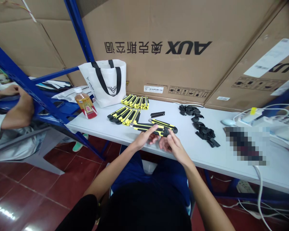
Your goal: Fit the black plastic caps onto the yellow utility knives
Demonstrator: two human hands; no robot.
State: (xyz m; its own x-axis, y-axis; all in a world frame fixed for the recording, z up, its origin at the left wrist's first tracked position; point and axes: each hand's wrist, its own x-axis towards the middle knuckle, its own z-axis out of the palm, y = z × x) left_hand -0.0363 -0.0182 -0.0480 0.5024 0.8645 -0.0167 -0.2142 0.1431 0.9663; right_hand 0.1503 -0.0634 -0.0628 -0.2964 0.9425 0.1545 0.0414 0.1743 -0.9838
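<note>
A yellow-and-black utility knife (142,126) is held just above the table's front edge, its blade end toward the left. My left hand (145,137) is closed round the middle of its handle. At the handle's right end, my right hand (173,144) pinches a black end piece (166,132); whether it is fully seated I cannot tell. Just behind lies another utility knife (167,124), with a slim black strip (157,114) beyond it. Two rows of similar knives, a front row (122,115) and a back row (135,102), lie to the left. Loose black plastic parts (205,132) are spread at right.
On the white table (183,154) stand a drink bottle (86,103) and a white tote bag (110,85). White cables and power strips (262,123) lie at right, near a blurred-out object (245,144). Large cartons (144,25) rise behind. Another person's arm (19,107) shows at left.
</note>
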